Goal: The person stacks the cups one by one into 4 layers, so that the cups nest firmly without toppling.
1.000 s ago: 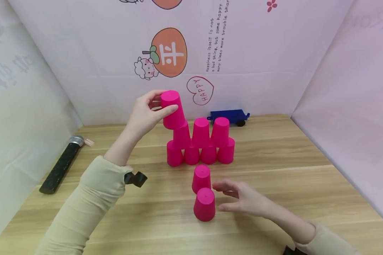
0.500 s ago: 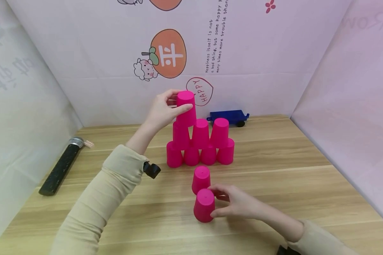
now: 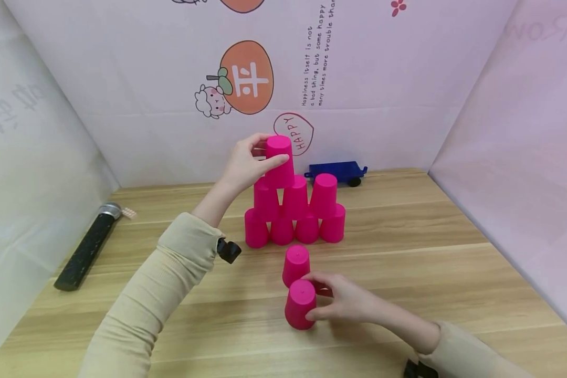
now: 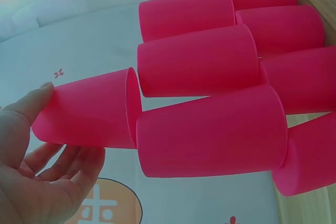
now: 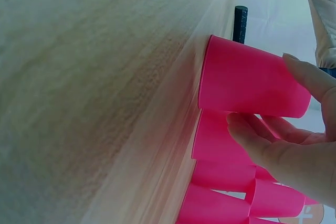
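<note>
My left hand [image 3: 248, 163] holds an upside-down pink cup [image 3: 280, 170] between thumb and fingers. In the left wrist view this held cup [image 4: 89, 111] has its rim right at the bases of two cups in the upper row. That row has 3 inverted pink cups [image 3: 323, 197], standing on a bottom row of several more [image 3: 333, 224]. Two more inverted cups stand on the table in front of the stack. Around the nearer cup [image 3: 300, 304] my right hand [image 3: 342, 299] has its thumb and fingers; the farther cup [image 3: 296, 265] stands just behind it.
A blue toy trailer [image 3: 336, 173] sits behind the stack by the back wall. At the left lies a black microphone [image 3: 87, 249], with a small pinkish piece [image 3: 129, 213] beside its head. Printed white sheets [image 3: 382, 68] enclose the wooden table [image 3: 406, 247].
My left hand has carried its cup rightward, from beyond the upper row's left end to over its left and middle cups. My right hand has moved left and taken hold of the nearer cup.
</note>
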`<state>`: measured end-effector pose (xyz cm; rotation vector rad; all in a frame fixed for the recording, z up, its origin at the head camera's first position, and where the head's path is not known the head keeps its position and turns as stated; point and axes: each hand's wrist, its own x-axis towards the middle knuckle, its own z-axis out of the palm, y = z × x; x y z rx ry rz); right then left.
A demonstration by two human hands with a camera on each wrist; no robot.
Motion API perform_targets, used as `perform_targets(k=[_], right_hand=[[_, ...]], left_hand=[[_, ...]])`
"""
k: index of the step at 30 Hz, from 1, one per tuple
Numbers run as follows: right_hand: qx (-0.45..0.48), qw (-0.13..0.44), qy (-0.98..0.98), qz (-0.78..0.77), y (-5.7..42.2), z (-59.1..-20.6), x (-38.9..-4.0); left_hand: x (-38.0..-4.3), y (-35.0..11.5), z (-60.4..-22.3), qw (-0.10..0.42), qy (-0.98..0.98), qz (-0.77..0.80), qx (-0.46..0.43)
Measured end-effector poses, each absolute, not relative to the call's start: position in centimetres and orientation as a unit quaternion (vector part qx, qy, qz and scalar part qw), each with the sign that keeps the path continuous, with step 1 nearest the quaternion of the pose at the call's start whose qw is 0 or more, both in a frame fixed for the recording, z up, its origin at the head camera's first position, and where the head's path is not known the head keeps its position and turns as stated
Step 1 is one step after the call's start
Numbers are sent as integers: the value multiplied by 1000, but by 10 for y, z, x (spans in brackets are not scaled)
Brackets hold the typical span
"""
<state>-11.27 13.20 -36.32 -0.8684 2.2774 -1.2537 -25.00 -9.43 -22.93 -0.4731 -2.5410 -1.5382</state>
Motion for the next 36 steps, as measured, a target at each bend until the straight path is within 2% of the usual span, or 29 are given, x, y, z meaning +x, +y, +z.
perform_targets(k=[13,23,30,32,36], right_hand=[[-308,200,814,-450,129,-365,-115],[-297,201,811,-463,134,-365,-113],[-274,208,811,-473,156,-357,-114],[-271,195,817,-470,165,-353,-116],[-268,128,839,-456,182,-339,-121]], left_hand=[[-253,-95,-233,68,-842,-512,-156],[-252,-98,-237,44,-839,-522,-146],[-238,-112,-241,67,-826,-539,-148],[-231,-118,-243,82,-819,-547,-152],[-216,-130,-249,108,-804,-562,-162]])
